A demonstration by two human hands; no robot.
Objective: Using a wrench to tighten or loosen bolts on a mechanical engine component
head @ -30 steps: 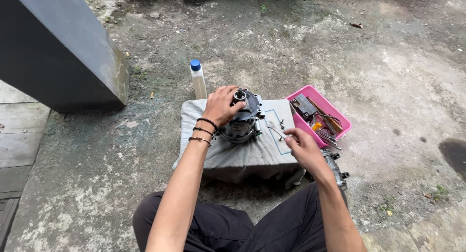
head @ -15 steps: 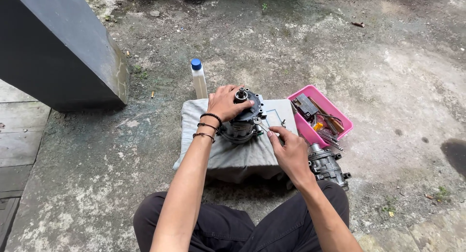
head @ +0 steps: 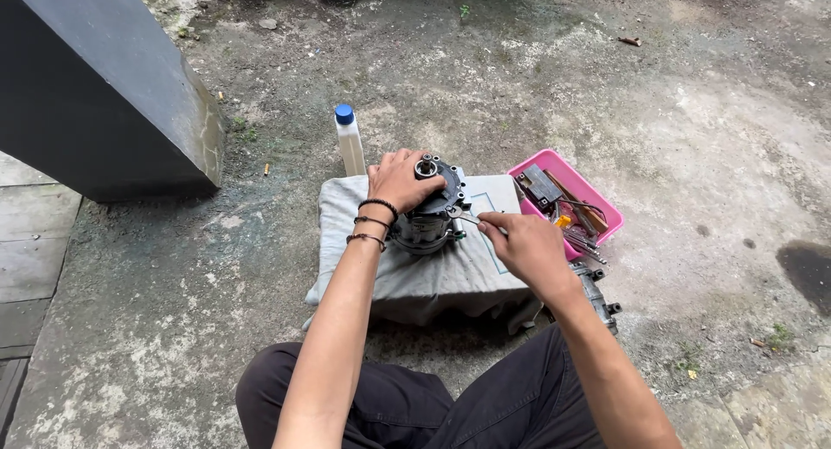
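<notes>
**Right hand now at the part**

Concrete floor, grey cloth on it. Metal part sits mid-cloth, left hand clamped over its top. Right hand has moved in from the pink tray, pinching a thin tool at the part's side. Bottle behind.

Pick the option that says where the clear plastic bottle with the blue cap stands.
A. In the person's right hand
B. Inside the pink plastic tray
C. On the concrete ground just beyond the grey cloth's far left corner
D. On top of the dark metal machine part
C: the clear plastic bottle with the blue cap stands upright on the concrete ground at the far left corner of the grey cloth, away from the pink plastic tray.
</notes>
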